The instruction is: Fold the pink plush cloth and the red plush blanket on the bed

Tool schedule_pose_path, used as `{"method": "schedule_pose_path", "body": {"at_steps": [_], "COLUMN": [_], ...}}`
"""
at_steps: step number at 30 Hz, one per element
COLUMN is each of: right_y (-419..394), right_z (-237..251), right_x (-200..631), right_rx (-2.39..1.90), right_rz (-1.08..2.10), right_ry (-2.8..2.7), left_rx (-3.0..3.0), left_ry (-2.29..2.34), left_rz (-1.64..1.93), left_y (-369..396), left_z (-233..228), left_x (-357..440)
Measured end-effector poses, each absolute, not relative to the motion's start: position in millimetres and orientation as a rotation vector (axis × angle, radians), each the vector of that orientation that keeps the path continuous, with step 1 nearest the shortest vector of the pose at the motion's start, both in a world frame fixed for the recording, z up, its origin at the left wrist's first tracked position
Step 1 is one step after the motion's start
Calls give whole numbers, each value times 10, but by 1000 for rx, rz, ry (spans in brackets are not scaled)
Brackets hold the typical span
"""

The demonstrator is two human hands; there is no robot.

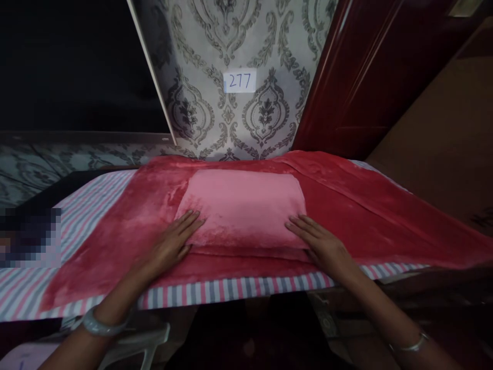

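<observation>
On one red blanket (370, 231), one folded cloth (246, 208), pink, rectangular, left hand (174, 241) and right hand (323, 244) touching it, both open, gripping nothing

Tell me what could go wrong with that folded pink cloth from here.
The folded pink cloth has a layer poking out at its near edge, so it might end up uneven. The left hand and right hand lie at its sides; uneven pressure could wrinkle it. The red blanket reaches past the striped cloth at the right, so a snag there might shift everything.
</observation>
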State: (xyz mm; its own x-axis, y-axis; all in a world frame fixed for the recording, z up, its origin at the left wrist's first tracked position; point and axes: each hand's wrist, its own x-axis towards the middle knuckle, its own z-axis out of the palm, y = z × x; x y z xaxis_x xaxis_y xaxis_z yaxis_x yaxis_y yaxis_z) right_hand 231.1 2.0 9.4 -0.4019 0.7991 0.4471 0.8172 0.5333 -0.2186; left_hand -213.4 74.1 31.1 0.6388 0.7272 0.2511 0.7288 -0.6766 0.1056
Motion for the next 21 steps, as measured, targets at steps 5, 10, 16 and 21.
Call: {"method": "schedule_pose_path", "body": {"at_steps": [5,10,16,21], "right_y": [-6,-30,-99,-264], "right_z": [103,82,-69,-54], "right_x": [2291,2326,2330,2387], "right_rx": [-1302,-1264,-1313,-1404], "right_rz": [-55,-120,-59,30], "right_ry": [-2291,-2241,-2126,-1850], "left_rx": [-2803,-2721,-2652,-2332], "left_ry": [-1287,-1314,-1446,-1998], "left_rz": [-572,-641,-805,-1018], "left_y": [769,805,763,695], "left_z": [285,196,230,311], "left_x": [-2210,-2307,-2346,-2428]}}
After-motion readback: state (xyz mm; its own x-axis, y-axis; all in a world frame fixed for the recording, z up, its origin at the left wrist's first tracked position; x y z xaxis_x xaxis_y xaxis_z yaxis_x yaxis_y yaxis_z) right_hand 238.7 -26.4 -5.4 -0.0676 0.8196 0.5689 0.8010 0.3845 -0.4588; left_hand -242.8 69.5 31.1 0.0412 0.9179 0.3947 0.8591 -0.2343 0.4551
